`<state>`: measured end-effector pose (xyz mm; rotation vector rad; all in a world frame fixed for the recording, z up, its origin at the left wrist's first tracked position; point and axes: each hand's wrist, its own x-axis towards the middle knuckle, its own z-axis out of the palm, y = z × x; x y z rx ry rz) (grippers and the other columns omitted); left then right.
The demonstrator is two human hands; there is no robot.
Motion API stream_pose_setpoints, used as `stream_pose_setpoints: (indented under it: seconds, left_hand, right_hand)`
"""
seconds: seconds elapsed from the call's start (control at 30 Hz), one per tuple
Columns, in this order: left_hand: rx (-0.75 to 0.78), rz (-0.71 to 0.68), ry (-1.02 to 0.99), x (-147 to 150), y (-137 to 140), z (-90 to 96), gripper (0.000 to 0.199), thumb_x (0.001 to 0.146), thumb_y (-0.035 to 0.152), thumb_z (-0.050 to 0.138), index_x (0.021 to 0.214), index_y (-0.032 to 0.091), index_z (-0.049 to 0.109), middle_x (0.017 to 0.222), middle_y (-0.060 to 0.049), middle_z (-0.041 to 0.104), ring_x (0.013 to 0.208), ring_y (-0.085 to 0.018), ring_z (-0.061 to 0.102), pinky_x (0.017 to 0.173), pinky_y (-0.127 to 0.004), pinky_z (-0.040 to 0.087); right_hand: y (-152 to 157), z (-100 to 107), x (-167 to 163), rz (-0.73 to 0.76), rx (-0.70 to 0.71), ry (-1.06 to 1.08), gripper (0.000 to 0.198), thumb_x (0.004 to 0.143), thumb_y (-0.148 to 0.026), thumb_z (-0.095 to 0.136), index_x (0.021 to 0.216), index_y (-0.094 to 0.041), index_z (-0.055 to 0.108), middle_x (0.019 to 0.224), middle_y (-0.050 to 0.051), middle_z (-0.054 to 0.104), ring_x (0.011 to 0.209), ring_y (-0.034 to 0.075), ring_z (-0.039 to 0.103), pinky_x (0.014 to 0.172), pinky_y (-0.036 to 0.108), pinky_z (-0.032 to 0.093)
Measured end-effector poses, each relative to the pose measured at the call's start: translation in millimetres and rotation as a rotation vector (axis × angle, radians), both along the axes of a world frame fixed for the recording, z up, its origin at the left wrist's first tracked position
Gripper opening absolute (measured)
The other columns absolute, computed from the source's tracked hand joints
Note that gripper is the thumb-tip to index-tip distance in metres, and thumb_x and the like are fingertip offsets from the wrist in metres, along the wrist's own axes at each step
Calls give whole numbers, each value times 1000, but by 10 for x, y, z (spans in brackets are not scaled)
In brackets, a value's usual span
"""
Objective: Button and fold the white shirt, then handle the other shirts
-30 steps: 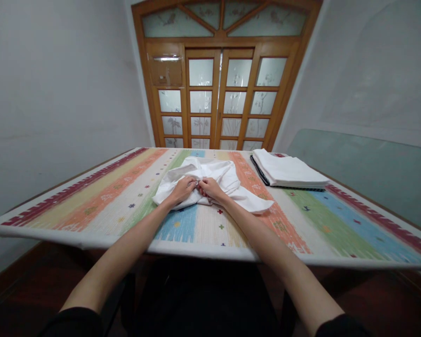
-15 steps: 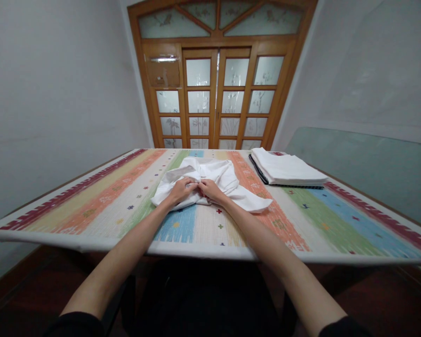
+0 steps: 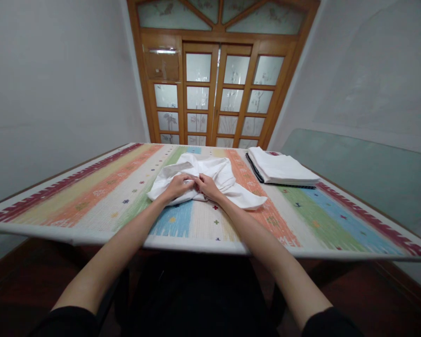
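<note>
The cloth (image 3: 215, 167), white and crumpled, is lying on the table (image 3: 337, 224), near the middle of its width, with one corner trailing out toward the table's right side. The left hand (image 3: 176, 186) is curling nearly closed, its thumb and bent fingers pinching a gathered part of the cloth. The right hand (image 3: 207, 186) is curling nearly closed too, its fingertips meeting those of the left and pinching the same gathered folds; the exact fingertip contact is hiding behind the hands. Both forearms are reaching in over the table's near edge, and black sleeves (image 3: 73, 320) are covering the upper arms below that edge. A stack (image 3: 284, 167) of folded white fabric, showing a dark edge underneath, is resting on the table's far right part, apart from the cloth. A striped cover (image 3: 108, 196) is spreading over the table. Wooden doors (image 3: 213, 93) with patterned panes are standing beyond the table's far edge, and a pale green panel (image 3: 358, 161) is standing along its right side
</note>
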<state>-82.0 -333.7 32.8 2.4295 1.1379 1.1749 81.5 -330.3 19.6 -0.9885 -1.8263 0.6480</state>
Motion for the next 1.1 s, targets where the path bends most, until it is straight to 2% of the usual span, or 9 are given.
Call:
stream_pose_setpoints:
  seconds: [0.33, 0.43, 0.6, 0.73, 1.1]
  left_hand:
    - [100, 59, -60, 20, -14, -51, 14, 76, 28, 62, 79, 15, 66, 83, -6, 69, 79, -19, 62, 76, -31, 46]
    - [113, 75, -75, 25, -17, -52, 15, 76, 29, 63, 78, 14, 65, 81, -6, 68, 76, -19, 61, 74, -31, 46]
    - [28, 68, -104, 23, -25, -11, 19, 77, 33, 62, 76, 14, 66, 79, -5, 69, 74, -18, 61, 72, -29, 45]
    - [-37, 21, -113, 15, -36, 30, 25, 79, 38, 60, 74, 14, 68, 77, -4, 70, 73, -18, 62, 69, -28, 45]
    - [-89, -39, -127, 25, -79, 60, 30, 78, 44, 59, 81, 15, 69, 86, -6, 71, 82, -20, 63, 79, -30, 46]
  right_hand:
    - [-8, 0, -25, 16, -162, 148, 28, 86, -35, 50, 63, -18, 51, 50, -4, 54, 37, 9, 43, 40, 21, 31]
    - [-18, -2, -40, 36, -213, 214, 31, 85, -36, 50, 59, -18, 49, 45, -4, 50, 34, 8, 38, 36, 21, 26]
    - [-26, 28, -56, 56, -313, 320, 30, 82, -35, 55, 58, -19, 45, 41, -7, 41, 32, 6, 31, 33, 19, 21]
    - [-54, 65, -67, 83, -401, 390, 29, 81, -36, 56, 61, -20, 44, 43, -8, 41, 32, 5, 29, 31, 18, 19]
    - [-116, 142, -49, 170, -584, 531, 24, 81, -31, 56, 63, -19, 43, 44, -9, 37, 31, 4, 25, 32, 19, 10]
